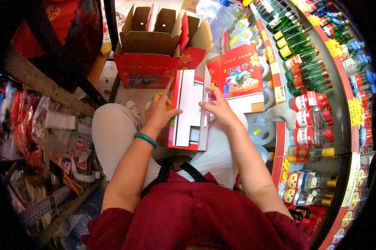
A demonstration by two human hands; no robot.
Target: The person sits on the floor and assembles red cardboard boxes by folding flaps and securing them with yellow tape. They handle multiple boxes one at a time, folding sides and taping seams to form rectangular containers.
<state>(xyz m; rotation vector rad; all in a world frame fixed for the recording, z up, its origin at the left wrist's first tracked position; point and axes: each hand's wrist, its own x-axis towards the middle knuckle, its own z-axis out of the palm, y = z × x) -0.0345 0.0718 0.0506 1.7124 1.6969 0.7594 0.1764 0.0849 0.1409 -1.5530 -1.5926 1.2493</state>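
Observation:
A partly folded cardboard box, with white flaps and red outer sides, rests across my lap. Its right flap stands nearly on edge, and a cut-out shows below its middle. My left hand is at the box's left side, thumb lying toward the white panel and fingers bent over the red edge. A green bangle circles that wrist. On the other side, my right hand pinches the raised flap between thumb and fingers. The undersides of both grips are partly hidden.
Open red boxes stand on the floor ahead. A flattened red printed carton leans beside clear jugs. Shelves of glass bottles line the right, with a grey glove-like item hanging there. A rack of packets stands left.

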